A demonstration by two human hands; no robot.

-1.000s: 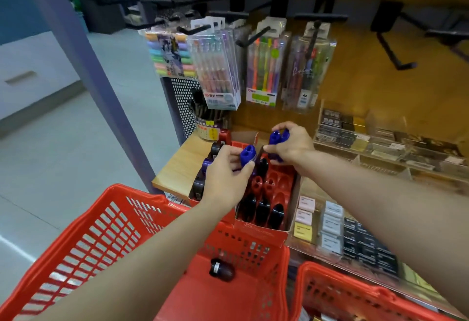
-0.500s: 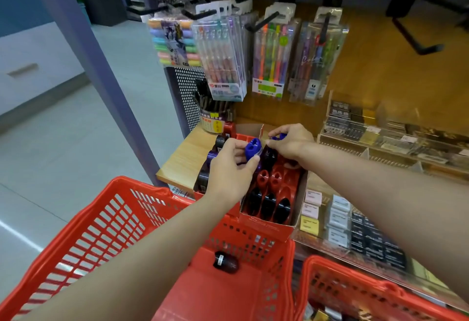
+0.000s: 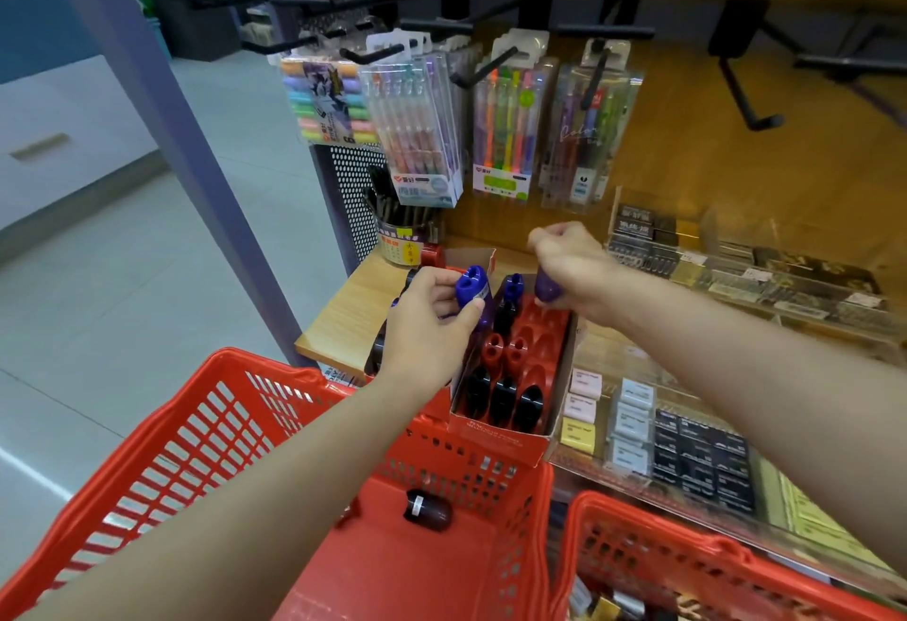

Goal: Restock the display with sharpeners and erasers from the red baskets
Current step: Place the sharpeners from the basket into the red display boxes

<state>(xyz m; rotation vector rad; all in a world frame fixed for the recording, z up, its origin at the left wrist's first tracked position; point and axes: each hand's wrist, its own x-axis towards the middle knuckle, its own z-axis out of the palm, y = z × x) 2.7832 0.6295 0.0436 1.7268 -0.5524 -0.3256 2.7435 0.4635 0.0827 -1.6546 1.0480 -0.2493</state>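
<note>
Two hands grip blue sharpeners (over tray).

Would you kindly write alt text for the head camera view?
Two bare hands each hold a blue sharpener over a red display box of sharpeners: left hand, sharpener; right hand, sharpener. A dark sharpener lies in the red basket below.

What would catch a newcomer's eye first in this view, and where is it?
Two hands over the red sharpener display box on the wooden shelf: the left hand grips a blue sharpener, and the right hand holds a purple sharpener above the box's back row. Below, the big red basket holds one dark sharpener.
</note>
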